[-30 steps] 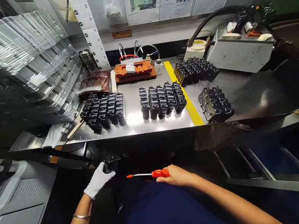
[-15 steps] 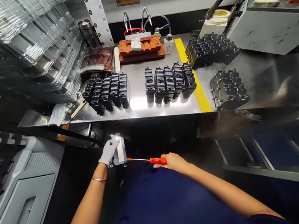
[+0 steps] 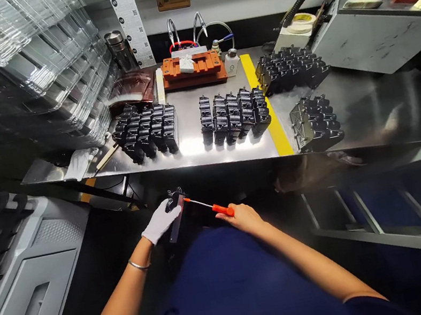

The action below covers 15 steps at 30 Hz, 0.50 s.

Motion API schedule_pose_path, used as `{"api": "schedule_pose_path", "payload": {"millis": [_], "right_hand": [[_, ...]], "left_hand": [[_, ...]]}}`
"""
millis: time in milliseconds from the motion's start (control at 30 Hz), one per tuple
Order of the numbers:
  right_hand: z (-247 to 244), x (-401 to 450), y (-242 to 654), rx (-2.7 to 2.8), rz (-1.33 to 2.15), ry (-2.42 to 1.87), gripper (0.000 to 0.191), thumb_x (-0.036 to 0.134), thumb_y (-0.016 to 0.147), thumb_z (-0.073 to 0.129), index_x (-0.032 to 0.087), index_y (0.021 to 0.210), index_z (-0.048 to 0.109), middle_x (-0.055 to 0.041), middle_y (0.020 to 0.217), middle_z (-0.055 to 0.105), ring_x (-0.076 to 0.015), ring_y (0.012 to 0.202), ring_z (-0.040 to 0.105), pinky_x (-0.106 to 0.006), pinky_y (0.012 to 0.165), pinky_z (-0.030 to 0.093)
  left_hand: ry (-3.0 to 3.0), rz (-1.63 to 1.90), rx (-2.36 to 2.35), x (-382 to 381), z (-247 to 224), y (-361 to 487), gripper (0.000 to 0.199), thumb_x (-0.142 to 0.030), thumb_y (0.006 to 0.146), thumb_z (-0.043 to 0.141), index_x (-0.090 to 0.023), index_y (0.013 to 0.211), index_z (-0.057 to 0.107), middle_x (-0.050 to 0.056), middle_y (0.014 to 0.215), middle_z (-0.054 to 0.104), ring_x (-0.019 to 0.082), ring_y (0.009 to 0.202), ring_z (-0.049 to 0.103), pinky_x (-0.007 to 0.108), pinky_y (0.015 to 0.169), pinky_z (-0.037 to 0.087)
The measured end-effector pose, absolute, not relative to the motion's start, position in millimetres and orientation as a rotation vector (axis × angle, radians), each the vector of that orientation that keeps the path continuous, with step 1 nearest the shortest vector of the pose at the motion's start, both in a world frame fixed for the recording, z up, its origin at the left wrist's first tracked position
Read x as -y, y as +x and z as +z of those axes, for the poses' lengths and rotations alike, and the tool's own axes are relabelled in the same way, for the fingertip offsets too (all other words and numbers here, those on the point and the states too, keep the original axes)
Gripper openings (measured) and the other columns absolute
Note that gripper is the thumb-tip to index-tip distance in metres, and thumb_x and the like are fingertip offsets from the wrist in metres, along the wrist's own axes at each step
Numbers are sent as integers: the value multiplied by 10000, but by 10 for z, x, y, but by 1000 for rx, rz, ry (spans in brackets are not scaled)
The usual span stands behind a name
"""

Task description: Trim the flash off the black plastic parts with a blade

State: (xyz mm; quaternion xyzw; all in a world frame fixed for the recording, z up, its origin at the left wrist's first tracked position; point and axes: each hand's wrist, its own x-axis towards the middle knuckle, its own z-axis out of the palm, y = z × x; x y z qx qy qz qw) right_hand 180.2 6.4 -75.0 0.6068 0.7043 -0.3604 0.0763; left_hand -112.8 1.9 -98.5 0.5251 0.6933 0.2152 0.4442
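Black plastic housing (image 3: 176,223), tilted, held below the bench edge in front of my torso, clasped in my white-gloved left hand (image 3: 160,221). My bare right hand (image 3: 241,218) grasps a red-handled screwdriver (image 3: 222,210), its steel tip touching the housing's upper end. Beyond the hands, a steel workbench (image 3: 193,152) bears rows of similar black housings (image 3: 145,133) on both sides of a yellow tape strip (image 3: 276,124). Behind them sits an orange fixture (image 3: 193,68); stacked clear plastic trays (image 3: 30,86) rise at left.
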Motion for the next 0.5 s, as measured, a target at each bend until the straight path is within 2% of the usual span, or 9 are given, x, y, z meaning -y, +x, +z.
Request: {"api": "schedule_pose_path", "payload": {"millis": [167, 300, 400, 500], "right_hand": [[-753, -74, 1803, -2144, -1099, 1791, 555, 718, 851, 410, 229, 923, 661, -53, 796, 705, -244, 800, 680, -262, 613, 405], [-767, -52, 1864, -2134, -1166, 1799, 563, 718, 840, 427, 212, 891, 670, -69, 799, 699, -250, 794, 670, -267, 612, 402], [-827, -38, 2046, -2123, -1363, 1685, 498, 689, 808, 508, 217, 787, 666, -31, 721, 664, -205, 692, 629, -246, 553, 358], [-946, -24, 2286, -2073, -1639, 1472, 430, 618, 798, 562, 211, 678, 633, 18, 598, 576, -141, 557, 531, -228, 495, 294]], "left_hand": [[1337, 503, -1739, 38, -908, -1069, 512, -496, 764, 609, -174, 1162, 593, 91, 1087, 690, 281, 1025, 640, 383, 914, 474], [1309, 412, -1728, 88, -756, -1129, 530, -436, 701, 686, -184, 1161, 615, 94, 1121, 690, 301, 1063, 625, 397, 954, 457], [1200, 312, -1517, 98, -431, -1247, 575, -424, 648, 747, -178, 1155, 636, 94, 1182, 672, 317, 1132, 588, 409, 997, 433], [1107, 322, -1364, -92, 75, -1264, 577, -479, 719, 689, -201, 1219, 608, 77, 1226, 652, 303, 1135, 588, 396, 968, 460]]}}
